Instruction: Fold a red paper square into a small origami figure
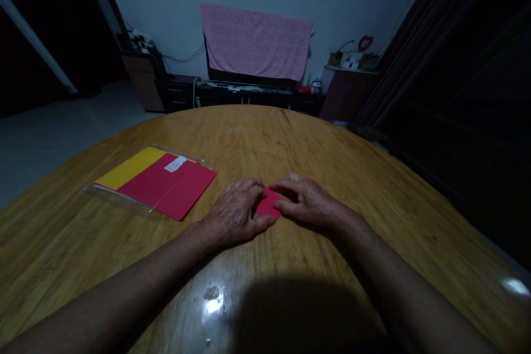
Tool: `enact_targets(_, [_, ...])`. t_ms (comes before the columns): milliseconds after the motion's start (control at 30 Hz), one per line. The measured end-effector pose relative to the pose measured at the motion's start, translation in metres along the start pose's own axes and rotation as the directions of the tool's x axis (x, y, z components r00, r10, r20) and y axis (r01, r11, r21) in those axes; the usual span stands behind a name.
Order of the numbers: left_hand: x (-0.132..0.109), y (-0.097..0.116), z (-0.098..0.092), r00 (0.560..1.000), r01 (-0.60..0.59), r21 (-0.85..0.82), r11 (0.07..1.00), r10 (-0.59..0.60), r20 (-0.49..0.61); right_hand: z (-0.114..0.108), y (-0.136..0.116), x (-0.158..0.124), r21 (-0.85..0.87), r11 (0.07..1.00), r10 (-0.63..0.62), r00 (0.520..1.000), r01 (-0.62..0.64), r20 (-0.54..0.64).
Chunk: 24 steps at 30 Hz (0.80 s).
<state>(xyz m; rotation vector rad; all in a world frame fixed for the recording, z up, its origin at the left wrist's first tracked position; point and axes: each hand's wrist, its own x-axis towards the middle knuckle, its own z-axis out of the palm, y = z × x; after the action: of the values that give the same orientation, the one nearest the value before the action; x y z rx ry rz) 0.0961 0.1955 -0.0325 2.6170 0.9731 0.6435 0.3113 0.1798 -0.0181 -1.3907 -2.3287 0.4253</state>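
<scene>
A small red piece of paper (267,204) lies flat on the wooden table between my two hands. It looks folded, though the fingers cover parts of its edges. On its left side, my left hand (238,209) holds it, thumb at the near corner and index finger near the far edge. From the right, my right hand (309,199) pinches it, with the thumb on its right edge and the index finger at its far corner. Both hands rest low against the tabletop.
To the left on the round wooden table (257,138) lies a pack of red and yellow paper sheets (161,180) in a clear plastic sleeve with a white label. Beyond the table stand a low black cabinet (180,91) and a screen draped with a pink cloth (257,41).
</scene>
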Motion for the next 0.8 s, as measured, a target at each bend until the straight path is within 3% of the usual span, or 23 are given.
enact_targets(233, [-0.001,-0.001,0.001,1.000,-0.006,0.006,1.000,0.006,-0.014,-0.010,0.007,0.000,0.100,0.995,0.019,0.996,-0.028,0.084])
enact_targets(567, [-0.001,-0.003,0.001,1.000,-0.019,0.012,1.000,0.019,-0.015,-0.015,-0.004,0.002,0.039,0.997,0.064,0.989,-0.070,0.133])
enact_targets(800, [0.000,-0.002,0.000,1.000,-0.016,0.019,1.000,0.016,0.016,-0.015,0.014,0.003,0.107,0.985,0.124,0.984,-0.138,0.127])
